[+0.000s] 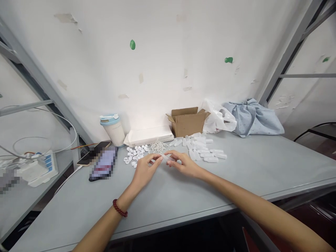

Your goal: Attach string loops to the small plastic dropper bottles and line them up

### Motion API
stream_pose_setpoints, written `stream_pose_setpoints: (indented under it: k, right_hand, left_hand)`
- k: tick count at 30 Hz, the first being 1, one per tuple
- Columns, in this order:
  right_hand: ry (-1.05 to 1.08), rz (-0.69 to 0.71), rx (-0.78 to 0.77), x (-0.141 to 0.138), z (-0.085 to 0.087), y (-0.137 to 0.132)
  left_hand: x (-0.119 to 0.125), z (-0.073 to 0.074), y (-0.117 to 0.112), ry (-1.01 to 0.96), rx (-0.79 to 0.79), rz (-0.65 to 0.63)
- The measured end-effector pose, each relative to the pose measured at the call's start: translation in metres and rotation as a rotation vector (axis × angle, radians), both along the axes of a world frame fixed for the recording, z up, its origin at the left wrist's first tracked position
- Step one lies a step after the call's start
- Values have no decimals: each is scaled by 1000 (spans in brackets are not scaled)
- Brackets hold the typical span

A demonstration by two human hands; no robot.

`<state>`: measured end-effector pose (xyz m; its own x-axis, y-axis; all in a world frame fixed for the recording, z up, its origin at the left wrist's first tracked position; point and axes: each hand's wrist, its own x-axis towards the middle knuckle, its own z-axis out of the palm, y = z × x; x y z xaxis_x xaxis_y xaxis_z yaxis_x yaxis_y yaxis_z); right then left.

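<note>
Between my two hands is a small translucent plastic tube [166, 158]. My left hand [146, 168] pinches its left end between thumb and fingertips. The fingers of my right hand [186, 165] close on the other end, so much of the tube is covered. Just beyond my left hand lies a heap of small white caps [138, 151]. A tangle of thin whitish strips [159, 146] is behind the fingertips. Past my right hand spreads a pile of translucent plastic tubes [199, 144], some lying side by side.
Along the wall stand a lidded cup [114, 131], a white stack [149, 135], an open cardboard box [189, 124], a white plastic bag [219, 119] and a blue cloth bundle [254, 118]. A phone [91, 154] and a blurred packet [104, 163] lie left on the grey table [249, 168].
</note>
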<state>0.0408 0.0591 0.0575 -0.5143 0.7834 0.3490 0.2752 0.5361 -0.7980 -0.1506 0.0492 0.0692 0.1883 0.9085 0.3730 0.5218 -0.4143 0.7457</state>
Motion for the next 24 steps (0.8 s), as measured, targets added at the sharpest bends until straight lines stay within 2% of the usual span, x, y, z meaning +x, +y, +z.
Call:
stream_pose_setpoints:
  k: [11, 19, 24]
  right_hand:
    - [-147, -10, 95, -3, -10, -1]
    - [-188, -103, 174, -7, -10, -6]
    - [-166, -104, 79, -11, -10, -9]
  left_hand:
    - [2, 5, -1, -20, -148, -176]
    - [4, 7, -2, 59, -102, -133]
    - [1, 8, -1, 31, -155, -223]
